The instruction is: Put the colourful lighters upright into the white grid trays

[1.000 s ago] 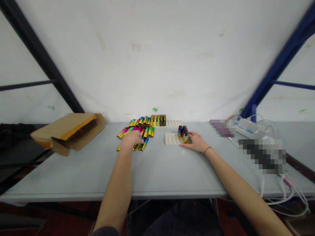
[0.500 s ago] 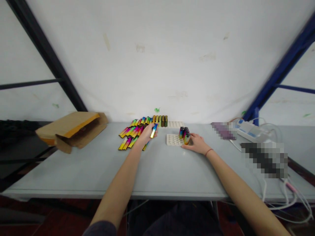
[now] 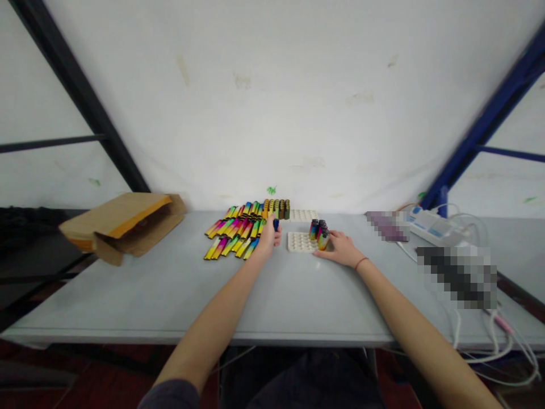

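Note:
My left hand [image 3: 269, 236] is closed around a shiny rainbow-coloured metallic tube [image 3: 276, 225], whose dark blue end shows above the fingers. Left of the hand, several similar tubes [image 3: 230, 228] lie in overlapping rows on the table. My right hand [image 3: 338, 250] grips the right end of a white tray [image 3: 298, 243] with round pockets, thumb along the near edge and fingers behind. Several rainbow tubes [image 3: 322, 238] stand upright in that tray's right end, close to these fingers. The left hand is just left of the tray, apart from it.
Behind, several upright gold-topped tubes [image 3: 279, 209] stand beside a second white tray [image 3: 304, 215]. An open cardboard box [image 3: 123, 224] lies at the left of the grey table [image 3: 298, 307]. A power strip [image 3: 436, 227], cables and blurred-out items sit at the right.
My left hand has moved right, towards the tray, and the tube in it has turned so that mostly its dark end shows. The right hand has stayed in place.

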`<state>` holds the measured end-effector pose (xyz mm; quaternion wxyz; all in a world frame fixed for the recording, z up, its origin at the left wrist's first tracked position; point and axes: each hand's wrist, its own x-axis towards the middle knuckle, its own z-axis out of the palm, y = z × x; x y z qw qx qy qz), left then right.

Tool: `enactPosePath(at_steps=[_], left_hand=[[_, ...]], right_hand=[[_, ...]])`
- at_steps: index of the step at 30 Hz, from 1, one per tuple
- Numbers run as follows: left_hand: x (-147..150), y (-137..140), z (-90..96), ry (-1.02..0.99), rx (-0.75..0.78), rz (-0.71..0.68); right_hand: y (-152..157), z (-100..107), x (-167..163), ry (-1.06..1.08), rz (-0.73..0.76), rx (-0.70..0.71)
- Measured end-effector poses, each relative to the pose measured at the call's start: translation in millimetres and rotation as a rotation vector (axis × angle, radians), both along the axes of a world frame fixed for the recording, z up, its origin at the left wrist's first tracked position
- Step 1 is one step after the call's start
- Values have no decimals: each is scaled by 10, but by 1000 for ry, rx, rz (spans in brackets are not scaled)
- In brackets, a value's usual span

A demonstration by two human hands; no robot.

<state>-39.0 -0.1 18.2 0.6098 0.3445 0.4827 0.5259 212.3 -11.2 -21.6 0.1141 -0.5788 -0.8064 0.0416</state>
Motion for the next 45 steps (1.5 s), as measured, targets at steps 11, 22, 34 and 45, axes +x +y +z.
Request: enactPosePath(at_steps=[11,22,34,45], left_hand=[[96,-27,-34,-69,8,132],[99,-42,-47,-45,21,165],[234,-41,-265,289,419,-5],[355,-106,-308,504,693,-180]], right_hand=[[-1,-8,1,0,1,10],[-4,-6,-3,15,-1,-1],[3,-7,0,11,7,13],[2,-16,-6,19,14,26]])
